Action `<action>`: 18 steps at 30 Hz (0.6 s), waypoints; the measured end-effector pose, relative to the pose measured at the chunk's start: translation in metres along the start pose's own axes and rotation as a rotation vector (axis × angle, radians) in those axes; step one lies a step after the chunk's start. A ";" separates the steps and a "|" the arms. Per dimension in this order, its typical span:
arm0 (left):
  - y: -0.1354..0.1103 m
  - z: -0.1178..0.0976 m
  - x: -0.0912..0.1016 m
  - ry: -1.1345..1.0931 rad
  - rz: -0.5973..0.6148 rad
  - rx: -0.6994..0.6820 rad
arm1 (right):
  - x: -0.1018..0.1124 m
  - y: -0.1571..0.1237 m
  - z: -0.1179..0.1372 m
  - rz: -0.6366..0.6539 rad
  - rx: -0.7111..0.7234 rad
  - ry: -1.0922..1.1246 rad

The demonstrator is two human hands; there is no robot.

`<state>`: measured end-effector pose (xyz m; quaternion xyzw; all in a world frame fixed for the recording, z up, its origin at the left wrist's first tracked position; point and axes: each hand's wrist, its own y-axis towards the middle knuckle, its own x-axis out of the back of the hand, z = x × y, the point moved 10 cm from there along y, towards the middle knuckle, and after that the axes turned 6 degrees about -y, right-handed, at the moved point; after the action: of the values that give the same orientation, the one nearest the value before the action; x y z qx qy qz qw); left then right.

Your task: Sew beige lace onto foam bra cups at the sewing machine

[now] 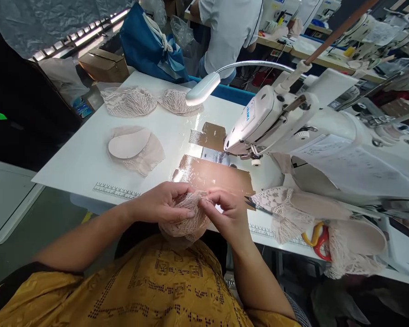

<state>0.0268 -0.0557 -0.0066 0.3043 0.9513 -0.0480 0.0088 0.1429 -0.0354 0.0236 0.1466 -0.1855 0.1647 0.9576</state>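
Close to my body, at the front edge of the table, both hands hold a beige lace bra cup (187,222). My left hand (172,203) grips its left side, thumb on top of the lace. With thumb and forefinger, my right hand (226,211) pinches the upper right edge; the exact bit between those fingertips is too small to make out. Just beyond my hands lies the cardboard-coloured plate (218,175) in front of the needle area of a white sewing machine (255,120). Scissors with yellow and red handles (318,238) rest among lace pieces on the right.
A foam cup on lace (129,144) lies on the white table (85,163) at left, with lace cups (132,101) behind it. More lace pieces (289,209) are piled at right. A lamp (203,88) overhangs the table. Beyond a blue bag (150,45), another person (230,34) is at work.
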 end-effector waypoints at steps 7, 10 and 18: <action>0.019 -0.001 0.011 -0.111 -0.039 0.028 | 0.004 0.013 -0.009 -0.023 -0.076 0.016; 0.028 0.000 0.014 -0.100 -0.035 0.033 | 0.006 0.016 -0.013 -0.024 -0.100 0.036; 0.039 -0.003 0.014 -0.115 -0.050 0.070 | 0.017 0.019 -0.023 -0.035 -0.170 0.040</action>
<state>0.0380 -0.0152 -0.0080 0.2772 0.9543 -0.0990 0.0516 0.1573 -0.0062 0.0145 0.0649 -0.1771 0.1344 0.9728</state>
